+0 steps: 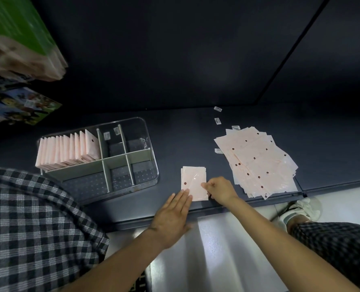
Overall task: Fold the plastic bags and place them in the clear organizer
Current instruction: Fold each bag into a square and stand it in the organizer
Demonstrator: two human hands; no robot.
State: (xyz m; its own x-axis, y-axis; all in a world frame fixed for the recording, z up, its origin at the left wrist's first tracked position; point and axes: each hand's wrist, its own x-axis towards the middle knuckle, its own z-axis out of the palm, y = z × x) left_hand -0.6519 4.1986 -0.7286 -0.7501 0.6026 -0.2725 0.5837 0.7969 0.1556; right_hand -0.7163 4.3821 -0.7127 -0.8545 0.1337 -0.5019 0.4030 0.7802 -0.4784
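The dark counter (174, 131) carries a clear organizer (145, 144) at left, its back-left compartment packed with upright folded bags (67, 150). A loose pile of flat bags (259, 161) lies right. Between them, one folded bag (194, 182): left hand (170, 218) flat, fingers straight on its near corner; right hand (219, 189) grip pinching its right edge

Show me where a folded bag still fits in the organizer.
The clear organizer has bare compartments along its near row and right of the filled section. The far-left compartment is crowded with folded bags. Two small labels sit in the far middle compartments.
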